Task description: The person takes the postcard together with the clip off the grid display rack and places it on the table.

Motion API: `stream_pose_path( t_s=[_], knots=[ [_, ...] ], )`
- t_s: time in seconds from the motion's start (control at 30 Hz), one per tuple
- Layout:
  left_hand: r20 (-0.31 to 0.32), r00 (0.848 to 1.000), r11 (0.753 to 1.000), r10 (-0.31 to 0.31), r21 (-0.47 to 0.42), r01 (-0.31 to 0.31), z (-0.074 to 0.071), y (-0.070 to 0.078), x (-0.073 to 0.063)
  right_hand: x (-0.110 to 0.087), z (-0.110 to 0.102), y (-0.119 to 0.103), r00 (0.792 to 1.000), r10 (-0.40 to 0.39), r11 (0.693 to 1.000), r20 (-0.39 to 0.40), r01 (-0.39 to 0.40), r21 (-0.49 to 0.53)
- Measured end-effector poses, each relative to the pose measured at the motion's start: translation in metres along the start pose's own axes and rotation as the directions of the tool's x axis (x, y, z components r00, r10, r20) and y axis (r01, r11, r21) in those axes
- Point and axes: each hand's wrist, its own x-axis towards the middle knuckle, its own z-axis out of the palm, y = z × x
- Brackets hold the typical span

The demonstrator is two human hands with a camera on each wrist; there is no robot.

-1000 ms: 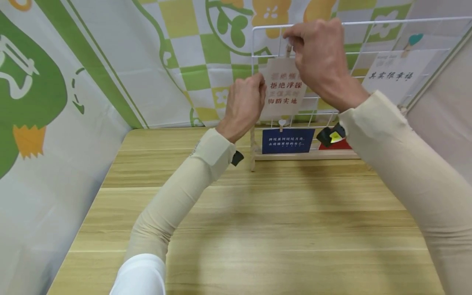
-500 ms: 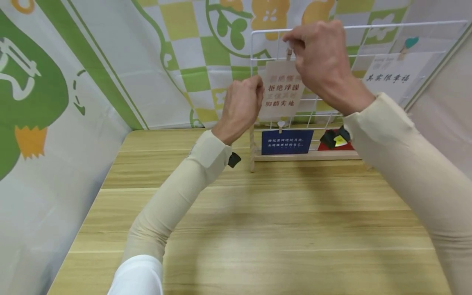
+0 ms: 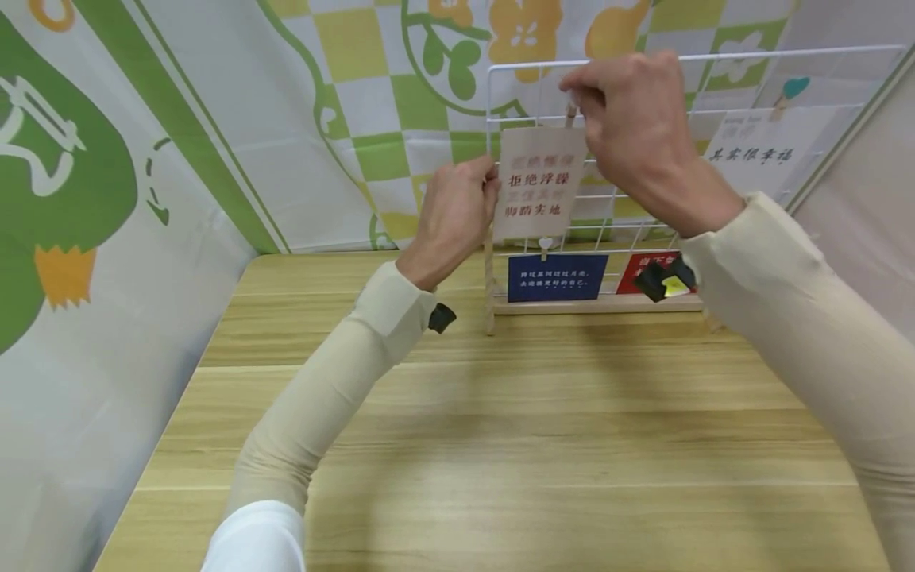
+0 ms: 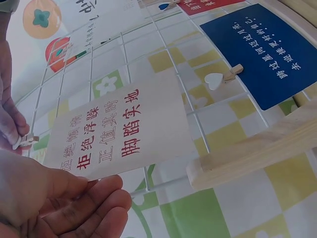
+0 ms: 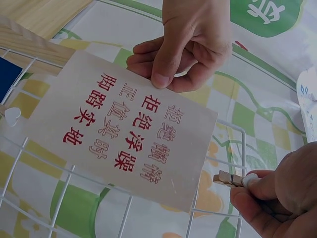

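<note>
My left hand (image 3: 456,208) pinches a white card (image 3: 541,184) printed with red characters by its left edge, between thumb and fingers. The card stands upright in front of a white wire grid (image 3: 743,57), near its left end. Higher up, my right hand (image 3: 638,135) pinches a small wooden clothespin (image 5: 228,179) with a white heart on it, close to the card's upper right corner. The right wrist view shows a gap between the clothespin and the card's top edge. Wires of the grid pass behind the card.
Lower on the grid hang a blue card (image 3: 557,276), held by a heart clothespin (image 4: 223,78), and a red card (image 3: 639,266). A white card (image 3: 768,151) with a teal-heart clothespin (image 3: 789,94) hangs at right. The grid's wooden base (image 3: 600,303) stands on the wooden table (image 3: 500,445).
The card has shifted left and slightly down with my left hand. My right hand has moved a little right and down, and the clothespin now sits off the card's top edge.
</note>
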Motion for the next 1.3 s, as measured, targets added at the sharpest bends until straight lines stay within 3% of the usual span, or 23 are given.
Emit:
stream_pose_path(
  t_s=[0.4, 1.3],
  knots=[
    [-0.01, 0.999, 0.999, 0.046, -0.007, -0.046, -0.007, -0.012, -0.015, -0.012, 0.0, 0.008, 1.0, -0.024, 1.0, -0.011, 0.024, 0.016],
    [0.003, 1.0, 1.0, 0.013, 0.004, -0.013, -0.015, -0.044, -0.045, -0.054, 0.007, 0.043, 0.997, 0.0, 1.0, 0.082, 0.002, -0.014]
  ],
)
